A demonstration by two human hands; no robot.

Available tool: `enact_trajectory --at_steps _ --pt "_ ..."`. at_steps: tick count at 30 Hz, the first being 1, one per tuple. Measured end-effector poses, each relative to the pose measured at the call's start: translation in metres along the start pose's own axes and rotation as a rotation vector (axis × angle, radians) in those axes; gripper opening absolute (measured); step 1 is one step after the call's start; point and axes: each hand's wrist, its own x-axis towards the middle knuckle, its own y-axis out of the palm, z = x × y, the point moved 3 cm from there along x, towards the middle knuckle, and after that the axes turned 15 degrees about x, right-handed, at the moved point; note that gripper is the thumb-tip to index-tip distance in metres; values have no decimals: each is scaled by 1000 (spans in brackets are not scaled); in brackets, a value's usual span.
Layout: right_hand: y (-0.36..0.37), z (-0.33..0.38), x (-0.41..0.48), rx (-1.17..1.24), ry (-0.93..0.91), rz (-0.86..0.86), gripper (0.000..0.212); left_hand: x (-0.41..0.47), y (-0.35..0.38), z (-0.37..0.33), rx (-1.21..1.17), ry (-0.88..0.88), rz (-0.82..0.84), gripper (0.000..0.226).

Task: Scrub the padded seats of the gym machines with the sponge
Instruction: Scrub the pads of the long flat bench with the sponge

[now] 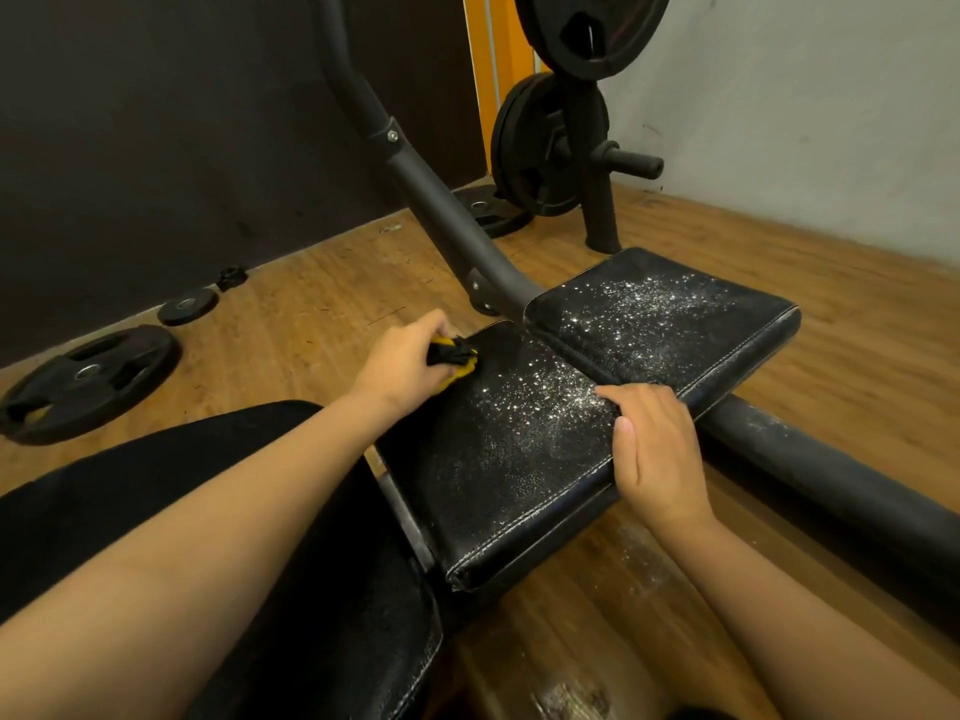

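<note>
A black padded seat (498, 475) with white stitching lies in the middle, speckled with shiny wet droplets. My left hand (402, 363) grips a yellow and black sponge (454, 358) and presses it onto the seat's far left corner. My right hand (652, 449) rests flat on the seat's right edge, fingers spread, holding nothing. Beyond a narrow gap lies a second black pad (670, 324), also covered in droplets. A third black pad (363, 641) shows at the bottom, partly under my left arm.
A dark metal frame tube (431, 200) rises behind the pads; a thick bar (831, 475) runs right along the wooden floor. Weight plates (88, 381) lie on the floor at left. A rack with hung plates (550, 142) stands at the back by the wall.
</note>
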Motion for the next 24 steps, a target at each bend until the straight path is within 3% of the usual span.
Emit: enact_trajectory --at_steps 7,10,14,17,20,24 --pt "0 1 -1 -7 6 -6 46 -86 -6 -35 -263 313 107 28" --pt "1 -1 0 0 11 -5 46 -79 -11 -9 -240 268 84 29" --pt "2 -3 -1 5 14 -17 48 -29 -12 35 -87 8 10 28" --pt "2 -3 0 5 1 -18 53 5 -2 34 -59 -78 -29 23" --pt "1 -3 0 6 -1 -17 51 12 10 -5 -106 -16 -43 26" --pt "0 -2 0 -3 -1 -13 46 -25 14 -53 -154 223 10 29"
